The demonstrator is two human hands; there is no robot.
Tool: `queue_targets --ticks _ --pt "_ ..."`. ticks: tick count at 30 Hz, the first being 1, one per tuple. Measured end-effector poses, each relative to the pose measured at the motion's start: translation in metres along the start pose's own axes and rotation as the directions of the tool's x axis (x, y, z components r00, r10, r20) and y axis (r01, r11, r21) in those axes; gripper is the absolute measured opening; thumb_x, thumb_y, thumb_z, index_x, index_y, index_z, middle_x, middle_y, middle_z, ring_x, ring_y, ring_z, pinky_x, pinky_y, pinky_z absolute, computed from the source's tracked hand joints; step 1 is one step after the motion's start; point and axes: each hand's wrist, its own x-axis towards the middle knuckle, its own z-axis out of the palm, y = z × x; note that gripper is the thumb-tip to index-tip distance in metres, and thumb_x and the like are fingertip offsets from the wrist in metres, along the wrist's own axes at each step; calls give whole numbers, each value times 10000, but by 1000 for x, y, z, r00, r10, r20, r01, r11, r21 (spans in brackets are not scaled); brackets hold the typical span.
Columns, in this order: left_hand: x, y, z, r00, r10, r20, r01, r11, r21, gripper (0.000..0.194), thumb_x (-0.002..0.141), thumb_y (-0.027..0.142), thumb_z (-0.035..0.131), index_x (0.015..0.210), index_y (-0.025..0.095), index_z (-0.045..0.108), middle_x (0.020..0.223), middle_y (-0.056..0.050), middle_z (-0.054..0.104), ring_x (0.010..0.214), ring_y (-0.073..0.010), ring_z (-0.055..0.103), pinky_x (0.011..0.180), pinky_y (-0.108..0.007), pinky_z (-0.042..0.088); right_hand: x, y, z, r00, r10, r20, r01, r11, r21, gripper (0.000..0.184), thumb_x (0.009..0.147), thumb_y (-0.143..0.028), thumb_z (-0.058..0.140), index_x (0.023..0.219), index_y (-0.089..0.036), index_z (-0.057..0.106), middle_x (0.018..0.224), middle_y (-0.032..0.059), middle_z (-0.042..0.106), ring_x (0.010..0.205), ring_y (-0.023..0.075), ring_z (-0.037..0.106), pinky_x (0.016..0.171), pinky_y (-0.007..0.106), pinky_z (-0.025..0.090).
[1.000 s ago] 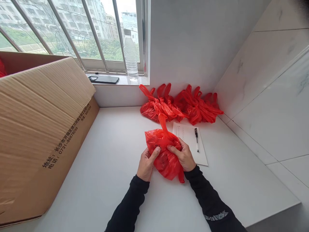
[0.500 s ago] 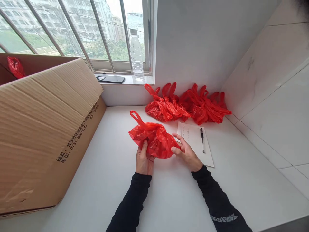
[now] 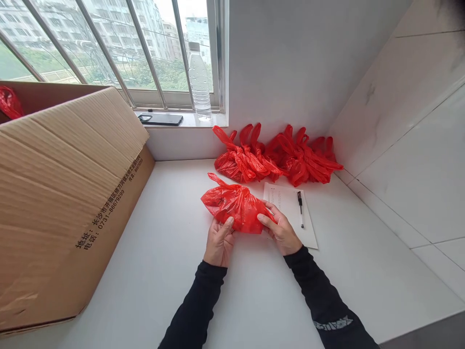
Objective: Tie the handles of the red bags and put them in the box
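A red plastic bag (image 3: 240, 206), gathered at the top with a handle loop sticking up to the left, is held between my two hands above the white table. My left hand (image 3: 220, 240) grips its lower left side, thumb on the near face. At the bag's right end, my right hand (image 3: 279, 228) has its thumb in front and its fingers behind. What the bag contains cannot be made out through the plastic. Just behind and to the right of my right hand lies a sheet of paper (image 3: 310, 232) with a black-capped pen (image 3: 300, 208) on it.
Several knotted red bags (image 3: 276, 155) lie along the wall. A large cardboard box (image 3: 72, 194) stands at the left, with a red bag (image 3: 10, 103) inside. On the windowsill are a phone (image 3: 162, 119) and a clear bottle (image 3: 199, 85).
The red bag has turned slightly in my hands and its handle loop has shifted right. My right fingers have closed onto its right end. The view has shifted a little.
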Motion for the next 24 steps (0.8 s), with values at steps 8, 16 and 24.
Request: queue_targets --ticks 8,16,24 --pt "1 3 -1 1000 23 -9 -23 999 -38 465 871 238 734 1315 220 594 1308 -98 693 1177 -261 667 1018 -414 534 0 3 -1 995 -38 89 50 989 -142 730 782 -341 828 1413 -264 467 1282 84 693 1161 262 654 1045 447 487" --pt "1 1 0 999 0 -45 -3 998 -59 493 820 132 746 1280 239 606 1208 -70 742 1116 -247 697 1003 -415 547 3 5 -3 995 -97 25 100 983 -157 653 785 -348 822 1359 -249 529 1254 74 705 1164 266 642 1054 438 476" --pt "-1 0 -1 999 -44 -19 44 999 -9 522 775 145 788 1251 250 603 1200 -61 741 1116 -254 699 982 -413 561 0 3 3 993 -48 104 55 996 -66 502 790 -366 812 1240 -226 640 1197 65 720 1124 272 654 1018 418 503"
